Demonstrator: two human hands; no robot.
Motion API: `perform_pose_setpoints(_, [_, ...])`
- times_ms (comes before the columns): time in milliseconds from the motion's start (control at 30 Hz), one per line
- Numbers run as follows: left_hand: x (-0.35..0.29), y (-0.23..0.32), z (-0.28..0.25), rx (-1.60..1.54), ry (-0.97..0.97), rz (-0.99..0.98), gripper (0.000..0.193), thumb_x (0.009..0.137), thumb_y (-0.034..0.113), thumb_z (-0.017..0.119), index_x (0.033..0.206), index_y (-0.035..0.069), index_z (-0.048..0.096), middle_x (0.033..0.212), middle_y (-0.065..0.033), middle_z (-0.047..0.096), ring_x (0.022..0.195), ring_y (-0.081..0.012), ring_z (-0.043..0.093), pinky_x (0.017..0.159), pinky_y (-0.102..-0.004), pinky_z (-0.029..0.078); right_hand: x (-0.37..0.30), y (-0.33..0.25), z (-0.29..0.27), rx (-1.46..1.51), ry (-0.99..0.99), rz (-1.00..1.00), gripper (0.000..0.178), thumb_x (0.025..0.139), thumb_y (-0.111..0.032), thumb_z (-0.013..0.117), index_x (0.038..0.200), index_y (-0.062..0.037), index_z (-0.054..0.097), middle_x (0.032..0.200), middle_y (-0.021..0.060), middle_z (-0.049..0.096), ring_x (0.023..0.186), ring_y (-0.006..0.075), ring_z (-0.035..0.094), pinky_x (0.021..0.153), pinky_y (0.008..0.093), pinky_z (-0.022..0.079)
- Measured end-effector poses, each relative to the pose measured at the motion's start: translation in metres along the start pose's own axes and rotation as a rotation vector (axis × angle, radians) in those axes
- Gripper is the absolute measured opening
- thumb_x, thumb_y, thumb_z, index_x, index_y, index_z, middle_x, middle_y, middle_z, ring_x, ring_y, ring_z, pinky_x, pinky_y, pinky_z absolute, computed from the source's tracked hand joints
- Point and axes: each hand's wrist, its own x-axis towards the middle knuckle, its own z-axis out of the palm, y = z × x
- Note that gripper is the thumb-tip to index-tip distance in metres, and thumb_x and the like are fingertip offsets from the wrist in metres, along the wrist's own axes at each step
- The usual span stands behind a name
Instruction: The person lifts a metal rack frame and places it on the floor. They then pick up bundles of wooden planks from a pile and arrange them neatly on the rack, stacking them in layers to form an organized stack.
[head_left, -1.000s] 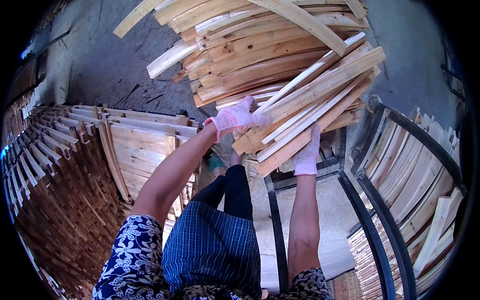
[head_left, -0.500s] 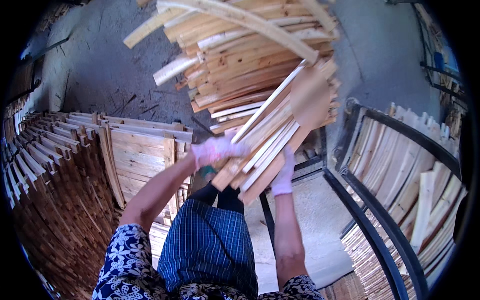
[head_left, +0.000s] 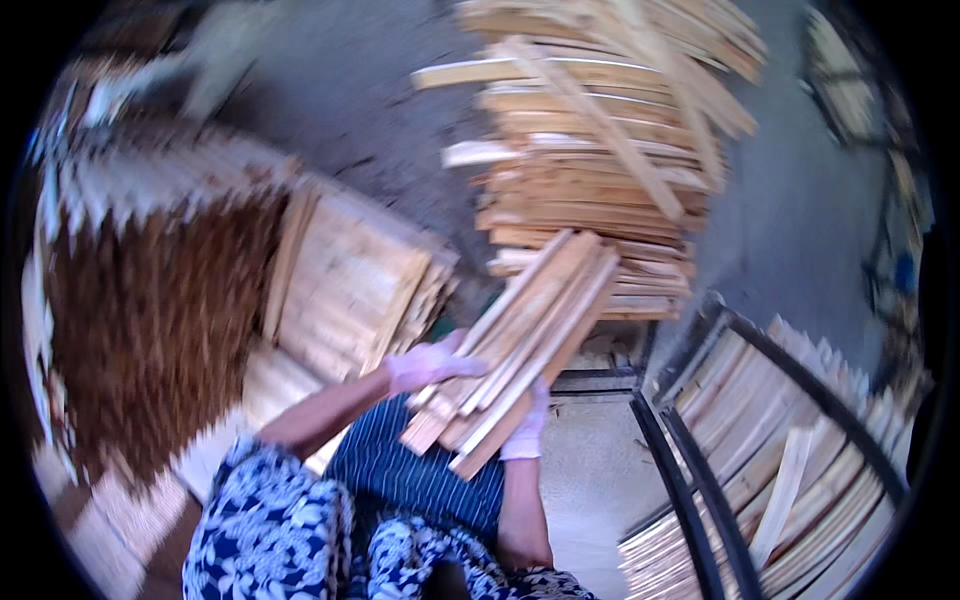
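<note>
Two gloved hands hold one bundle of boards (head_left: 535, 330) in the head view, and we look down on it from above. The bundle slants in front of the body, its near end over the striped blue apron (head_left: 415, 465) and its far end in line with the large pile of boards (head_left: 600, 200). We see the left hand (head_left: 435, 363) closed on the bundle's left side, its fingers laid over the upper boards. The right hand (head_left: 527, 425) grips the right side near the near end; its fingers run partly out of sight behind the wood, so we cannot tell how far they curl. Both gloves look pale pink. To the left we have a tall wooden stack (head_left: 165, 310) with lighter panels (head_left: 345, 280) beside it; to the right, more boards (head_left: 790, 490) stand by a dark metal frame (head_left: 690, 500). White floral shapes pattern the dark blue sleeve (head_left: 270, 525). Blur keeps us from telling any marks on the wood.
</note>
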Motion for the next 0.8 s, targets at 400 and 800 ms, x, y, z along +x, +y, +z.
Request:
perform_pose_setpoints(400, [-0.121, -0.035, 0.025, -0.396, 0.168, 0.228, 0.1, 0.079, 0.062, 0.076, 0.152, 0.008, 0.033, 0.141, -0.0174, 0.053, 0.132, -0.0283, 0.05, 0.111, -0.0388, 0.039, -0.115, -0.011, 0.082, -0.517, -0.278, -0.055, 0.077, 0.101, -0.056, 0.041, 0.156, -0.0046, 0.027, 0.152, 0.0223, 0.039, 0.135, 0.037, 0.045, 0.116, 0.0484, 0.038])
perform_pose_setpoints(800, [-0.35, -0.068, -0.012, -0.696, 0.677, 0.805, 0.118, 0.081, 0.055, 0.078, 0.158, 0.0, 0.008, 0.149, -0.0246, 0.042, 0.14, -0.0312, 0.041, 0.115, -0.0399, 0.035, -0.233, 0.044, 0.321, -0.911, -0.721, -0.159, 0.081, 0.098, -0.056, 0.051, 0.154, -0.0014, 0.03, 0.152, 0.0184, 0.041, 0.135, 0.0324, 0.044, 0.113, 0.0445, 0.038])
